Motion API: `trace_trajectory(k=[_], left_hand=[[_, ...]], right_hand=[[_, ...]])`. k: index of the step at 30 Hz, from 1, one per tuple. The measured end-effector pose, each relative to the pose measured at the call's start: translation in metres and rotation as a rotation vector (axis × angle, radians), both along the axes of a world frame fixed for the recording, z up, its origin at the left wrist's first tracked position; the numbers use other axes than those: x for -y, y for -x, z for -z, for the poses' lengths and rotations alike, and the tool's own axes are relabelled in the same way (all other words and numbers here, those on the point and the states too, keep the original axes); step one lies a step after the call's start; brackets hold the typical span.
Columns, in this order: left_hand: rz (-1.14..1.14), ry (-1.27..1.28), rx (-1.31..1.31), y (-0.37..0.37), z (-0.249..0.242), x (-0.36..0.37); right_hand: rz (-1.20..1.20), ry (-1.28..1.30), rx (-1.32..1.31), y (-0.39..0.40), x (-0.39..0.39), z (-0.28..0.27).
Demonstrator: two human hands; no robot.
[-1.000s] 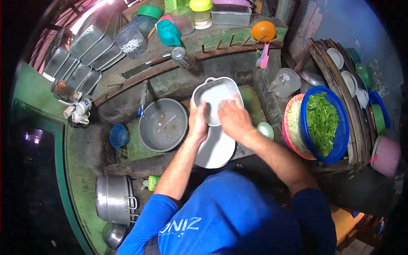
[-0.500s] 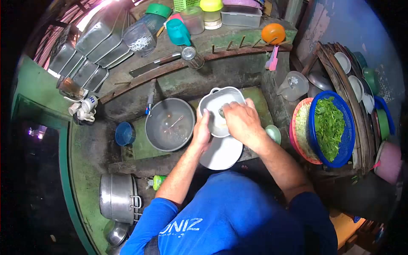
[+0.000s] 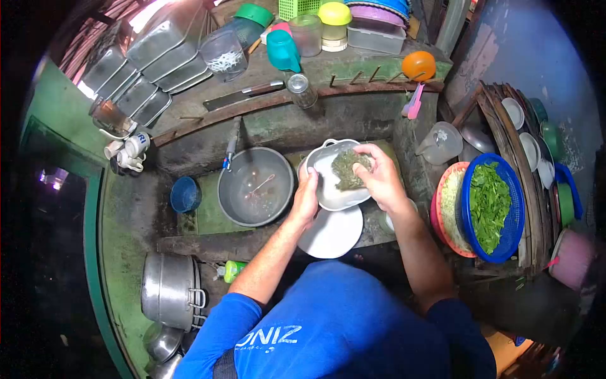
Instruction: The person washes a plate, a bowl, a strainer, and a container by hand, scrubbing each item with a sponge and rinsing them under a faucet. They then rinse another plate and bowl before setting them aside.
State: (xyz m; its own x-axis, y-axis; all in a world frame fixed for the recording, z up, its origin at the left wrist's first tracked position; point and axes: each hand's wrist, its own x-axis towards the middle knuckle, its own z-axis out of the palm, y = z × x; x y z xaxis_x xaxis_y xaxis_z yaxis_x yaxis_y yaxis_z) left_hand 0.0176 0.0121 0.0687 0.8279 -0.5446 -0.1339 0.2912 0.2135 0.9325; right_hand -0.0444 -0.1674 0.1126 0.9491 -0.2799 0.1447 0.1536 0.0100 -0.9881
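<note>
My left hand (image 3: 306, 199) grips the left side of a white container (image 3: 327, 189) with small loop handles, its thumb along the rim. In my right hand (image 3: 386, 180) is a greenish, fuzzy scouring pad (image 3: 347, 169), pinched between thumb and fingers over the container's opening. Below the container, nearer my body, lies a round white plate or lid (image 3: 334, 235). To the left stands a grey basin (image 3: 227, 201) of water with a thin whisk-like utensil (image 3: 262, 184) in it. A pale green bowl (image 3: 386, 222) is partly hidden behind my right wrist.
A tap (image 3: 230, 153) reaches over the basin, beside a small blue tub (image 3: 185, 194). A cleaver (image 3: 243, 95) and a glass jar (image 3: 302, 91) rest on the back ledge. At right are a blue basket of leaves (image 3: 491, 211) and large pots (image 3: 167, 290) stand lower left.
My right hand has lifted and turned, bringing the scouring pad into full view above the container. My left hand keeps its hold. The whole view has shifted slightly.
</note>
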Motion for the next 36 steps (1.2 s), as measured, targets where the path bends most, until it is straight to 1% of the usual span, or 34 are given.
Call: trace_trajectory(k=[1, 3, 4, 5, 7, 9, 11, 13, 15, 17, 18, 19, 21, 22, 23, 24, 25, 26, 27, 28, 29, 30, 31, 33, 34, 35, 36], left_hand=[[-0.021, -0.007, 0.015, 0.001, 0.004, 0.001], [0.008, 0.025, 0.058, 0.008, -0.008, 0.003], [0.04, 0.054, 0.105, 0.011, -0.015, 0.005], [0.003, -0.15, 0.328, 0.013, -0.019, 0.008], [-0.013, -0.022, 0.242, 0.011, -0.014, 0.009], [-0.096, -0.108, 0.255, 0.003, -0.012, 0.001], [-0.141, -0.284, 0.639, -0.009, 0.021, 0.004], [-0.142, -0.166, 0.563, 0.003, 0.005, 0.01], [-0.123, -0.233, 0.38, 0.014, -0.002, 0.014], [-0.184, -0.076, 0.217, 0.006, 0.009, 0.012], [-0.219, -0.046, 0.219, 0.0, 0.013, 0.006], [-0.244, -0.081, 0.319, -0.002, 0.013, 0.0], [-0.163, -0.095, 0.109, 0.008, -0.027, -0.012], [-0.207, 0.011, 0.226, 0.003, -0.004, -0.004], [-0.334, -0.134, 0.502, -0.008, 0.02, 0.004], [-0.369, -0.071, 0.488, -0.017, 0.025, 0.009], [-0.403, -0.01, 0.468, -0.023, 0.026, 0.009], [-0.406, -0.004, 0.266, -0.03, 0.014, 0.002], [-0.439, 0.028, 0.316, -0.037, 0.006, -0.005], [-0.437, 0.001, 0.318, -0.042, 0.006, -0.006], [-0.435, -0.025, 0.32, -0.048, 0.006, -0.007], [-0.375, -0.031, 0.3, -0.042, -0.008, -0.012], [-0.411, -0.003, 0.458, -0.051, 0.022, 0.001], [-0.39, -0.032, 0.359, -0.035, 0.004, 0.001], [-0.421, -0.049, 0.413, -0.034, 0.01, 0.009], [-0.45, -0.067, 0.465, -0.031, 0.005, 0.012], [-0.438, -0.119, 0.489, -0.025, 0.003, 0.012]], right_hand=[[0.111, 0.257, 0.013, 0.0, -0.001, -0.002], [0.259, 0.833, 0.117, 0.007, -0.02, -0.016], [0.268, 1.077, 0.099, 0.001, -0.026, 0.005], [0.234, 1.199, 0.037, 0.001, -0.035, 0.005], [0.044, 1.071, -0.042, -0.003, -0.042, 0.007], [-0.225, 0.974, 0.013, 0.003, -0.041, 0.003], [-0.155, 1.185, 0.005, -0.011, -0.023, 0.015], [0.128, 1.012, 0.012, -0.021, -0.023, 0.007], [0.134, 1.014, 0.08, -0.028, -0.038, 0.02], [-0.108, 0.987, 0.023, -0.019, -0.055, -0.003], [-0.184, 1.057, 0.029, -0.023, -0.046, 0.002], [-0.23, 1.047, -0.045, -0.028, -0.04, 0.0], [-0.055, 1.214, -0.103, -0.033, -0.033, -0.001], [-0.004, 1.148, -0.079, -0.033, -0.043, -0.003], [0.043, 1.084, -0.053, -0.032, -0.057, -0.005], [-0.003, 1.042, 0.071, -0.035, -0.067, 0.0], [-0.062, 0.957, 0.127, -0.034, -0.072, 0.011], [-0.17, 0.83, 0.123, -0.03, -0.075, 0.013], [-0.279, 0.702, 0.119, -0.028, -0.077, 0.013], [-0.292, 0.712, 0.137, -0.02, -0.079, 0.0], [-0.317, 1.081, 0.134, -0.007, -0.078, -0.019], [-0.328, 1.453, 0.131, -0.001, -0.076, -0.032], [-0.327, 1.449, 0.159, -0.001, -0.068, -0.032], [-0.193, 1.538, 0.128, -0.005, -0.058, -0.01], [-0.156, 1.483, 0.033, -0.008, -0.063, -0.002], [-0.154, 1.41, 0.084, -0.008, -0.074, -0.007], [-0.187, 1.301, 0.08, -0.014, -0.08, 0.0]])
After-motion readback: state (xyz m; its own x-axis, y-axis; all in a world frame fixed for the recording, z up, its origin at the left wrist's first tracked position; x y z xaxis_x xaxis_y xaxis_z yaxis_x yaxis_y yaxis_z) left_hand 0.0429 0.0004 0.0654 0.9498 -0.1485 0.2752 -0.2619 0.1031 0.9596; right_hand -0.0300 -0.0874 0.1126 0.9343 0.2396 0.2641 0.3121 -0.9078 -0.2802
